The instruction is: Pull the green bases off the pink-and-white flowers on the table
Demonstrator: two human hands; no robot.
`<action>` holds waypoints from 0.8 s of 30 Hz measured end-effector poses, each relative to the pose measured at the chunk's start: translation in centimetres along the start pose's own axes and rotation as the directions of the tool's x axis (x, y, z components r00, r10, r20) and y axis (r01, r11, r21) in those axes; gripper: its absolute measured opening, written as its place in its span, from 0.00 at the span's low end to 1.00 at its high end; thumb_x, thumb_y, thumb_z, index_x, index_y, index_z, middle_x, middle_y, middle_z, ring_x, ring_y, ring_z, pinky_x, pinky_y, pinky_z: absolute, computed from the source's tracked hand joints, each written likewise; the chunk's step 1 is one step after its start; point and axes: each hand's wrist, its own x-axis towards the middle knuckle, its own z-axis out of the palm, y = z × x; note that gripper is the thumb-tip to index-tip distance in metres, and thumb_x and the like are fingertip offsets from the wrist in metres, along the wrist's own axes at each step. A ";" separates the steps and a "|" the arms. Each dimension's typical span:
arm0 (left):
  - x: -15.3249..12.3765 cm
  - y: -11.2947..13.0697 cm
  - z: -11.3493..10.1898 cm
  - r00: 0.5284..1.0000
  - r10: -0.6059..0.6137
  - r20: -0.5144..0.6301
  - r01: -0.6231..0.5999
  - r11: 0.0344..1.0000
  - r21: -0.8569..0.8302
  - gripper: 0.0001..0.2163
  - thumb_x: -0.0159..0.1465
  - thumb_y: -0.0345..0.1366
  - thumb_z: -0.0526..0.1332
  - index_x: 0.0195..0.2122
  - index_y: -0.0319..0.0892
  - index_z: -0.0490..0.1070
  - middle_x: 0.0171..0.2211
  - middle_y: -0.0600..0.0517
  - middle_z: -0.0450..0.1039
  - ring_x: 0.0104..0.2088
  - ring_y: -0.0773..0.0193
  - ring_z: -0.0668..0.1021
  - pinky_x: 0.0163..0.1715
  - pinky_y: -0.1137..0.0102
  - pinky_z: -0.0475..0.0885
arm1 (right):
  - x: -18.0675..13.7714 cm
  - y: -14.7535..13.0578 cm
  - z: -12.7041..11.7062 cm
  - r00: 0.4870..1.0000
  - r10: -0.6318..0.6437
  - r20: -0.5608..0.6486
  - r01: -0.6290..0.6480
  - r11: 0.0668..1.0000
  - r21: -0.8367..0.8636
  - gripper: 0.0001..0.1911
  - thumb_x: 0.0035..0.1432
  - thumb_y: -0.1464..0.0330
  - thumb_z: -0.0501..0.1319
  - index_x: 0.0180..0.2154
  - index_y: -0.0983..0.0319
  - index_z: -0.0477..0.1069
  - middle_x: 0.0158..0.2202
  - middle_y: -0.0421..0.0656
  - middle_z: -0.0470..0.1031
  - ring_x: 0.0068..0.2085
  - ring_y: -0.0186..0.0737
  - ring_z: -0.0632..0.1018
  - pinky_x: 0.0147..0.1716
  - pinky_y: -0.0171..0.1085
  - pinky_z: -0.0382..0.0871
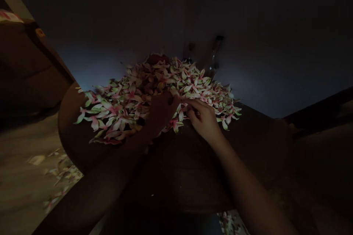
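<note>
A wide heap of pink-and-white flowers with green-tipped petals (129,97) is spread over a dark round table (187,176). At the near edge of the heap, my left hand (164,108) is closed in deep shadow, its fingertips turned towards the right hand. My right hand (203,117) is better lit, its fingers curled and pinched together. Both sets of fingertips come close to each other over the flowers. Whatever is between them is too dark and small to make out.
Behind the heap stand a clear bottle with a dark cap (215,55) and a smaller dark item (190,53), near the wall. Loose petals (64,170) lie on the floor at left. A cardboard box (30,58) stands at the far left.
</note>
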 end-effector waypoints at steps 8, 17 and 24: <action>-0.1 -1.0 0.9 0.988 0.123 0.089 -0.129 0.989 0.069 0.16 0.63 0.38 0.54 0.18 0.42 0.59 0.16 0.55 0.60 0.20 0.68 0.64 0.27 0.69 0.57 | 0.0 1.0 -0.8 0.990 -0.077 0.118 0.096 0.981 -0.166 0.15 0.68 0.69 0.53 0.49 0.57 0.75 0.45 0.47 0.77 0.46 0.44 0.77 0.45 0.44 0.72; 0.3 -1.3 0.6 0.991 -0.002 0.134 0.003 1.000 -0.007 0.19 0.62 0.40 0.54 0.16 0.43 0.49 0.14 0.56 0.50 0.18 0.68 0.60 0.24 0.68 0.53 | -0.1 -0.5 -1.7 0.975 -0.224 0.008 0.217 0.937 -0.273 0.15 0.66 0.72 0.55 0.45 0.53 0.78 0.41 0.45 0.77 0.41 0.45 0.70 0.39 0.45 0.67; 0.8 -1.6 0.2 0.972 -0.161 0.170 0.178 0.980 -0.090 0.20 0.62 0.42 0.54 0.15 0.44 0.50 0.13 0.55 0.50 0.18 0.68 0.57 0.22 0.68 0.51 | -0.4 -0.9 -1.6 0.949 -0.315 -0.014 0.297 0.910 -0.288 0.16 0.64 0.75 0.55 0.44 0.54 0.77 0.40 0.44 0.76 0.41 0.44 0.70 0.38 0.44 0.67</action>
